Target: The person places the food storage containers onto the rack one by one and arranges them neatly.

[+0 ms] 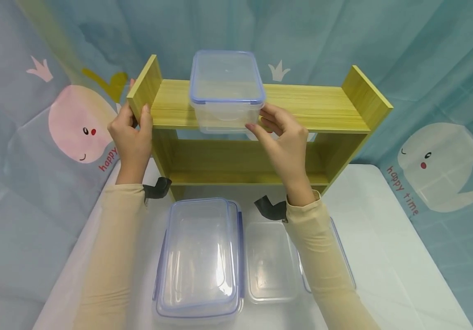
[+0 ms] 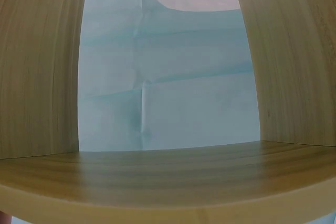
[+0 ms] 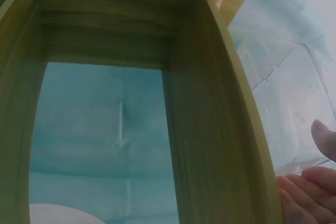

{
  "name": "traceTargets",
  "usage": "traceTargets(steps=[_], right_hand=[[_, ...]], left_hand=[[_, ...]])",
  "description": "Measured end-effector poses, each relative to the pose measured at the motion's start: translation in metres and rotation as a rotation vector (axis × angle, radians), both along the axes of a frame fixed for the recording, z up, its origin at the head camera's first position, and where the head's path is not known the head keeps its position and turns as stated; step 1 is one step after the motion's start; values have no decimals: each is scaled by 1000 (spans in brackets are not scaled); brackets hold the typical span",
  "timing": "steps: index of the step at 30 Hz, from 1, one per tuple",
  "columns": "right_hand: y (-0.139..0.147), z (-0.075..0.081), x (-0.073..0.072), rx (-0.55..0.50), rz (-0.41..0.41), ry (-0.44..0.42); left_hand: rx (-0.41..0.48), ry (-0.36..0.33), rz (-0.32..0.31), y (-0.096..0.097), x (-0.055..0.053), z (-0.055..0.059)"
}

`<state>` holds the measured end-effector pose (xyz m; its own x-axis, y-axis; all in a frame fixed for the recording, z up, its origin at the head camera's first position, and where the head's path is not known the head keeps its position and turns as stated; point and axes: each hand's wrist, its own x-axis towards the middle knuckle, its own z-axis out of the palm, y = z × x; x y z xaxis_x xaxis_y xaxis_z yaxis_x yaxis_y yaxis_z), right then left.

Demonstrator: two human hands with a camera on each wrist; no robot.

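A clear plastic food container point(image 1: 225, 117) with a blue-edged lid point(image 1: 226, 75) is at the top tier of a wooden shelf point(image 1: 302, 105), overlapping its front edge in the head view. My right hand point(image 1: 284, 140) holds the container's lower right corner between thumb and fingers. The right wrist view shows the container point(image 3: 291, 108) beside the shelf, with the right hand point(image 3: 310, 187) at its base. At the shelf's left end, my left hand point(image 1: 130, 140) grips the upright side panel point(image 1: 147, 82), its thumb in front and other fingers partly hidden behind.
Below the shelf, a large lidded container point(image 1: 201, 256) stands on the white table point(image 1: 384, 229). To its right is a smaller clear container point(image 1: 271, 263), then a blue-edged lid point(image 1: 345, 256) partly behind my right sleeve. Printed curtains point(image 1: 426, 68) surround the table.
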<state>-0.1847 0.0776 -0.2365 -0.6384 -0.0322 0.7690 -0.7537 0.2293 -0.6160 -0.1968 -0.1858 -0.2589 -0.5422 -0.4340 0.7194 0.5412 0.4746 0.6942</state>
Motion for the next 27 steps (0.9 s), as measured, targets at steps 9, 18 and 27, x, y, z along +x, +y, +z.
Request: traceTargets(steps=[9, 18, 27], right_hand=[[-15, 4, -13, 23, 37, -8], [-15, 10, -18, 49, 21, -125], [-16, 21, -20, 132, -7, -241]], left_hand=[[-54, 48, 7, -1, 2, -1], [-69, 46, 0, 5, 0, -5], [-102, 74, -12, 10, -4, -3]])
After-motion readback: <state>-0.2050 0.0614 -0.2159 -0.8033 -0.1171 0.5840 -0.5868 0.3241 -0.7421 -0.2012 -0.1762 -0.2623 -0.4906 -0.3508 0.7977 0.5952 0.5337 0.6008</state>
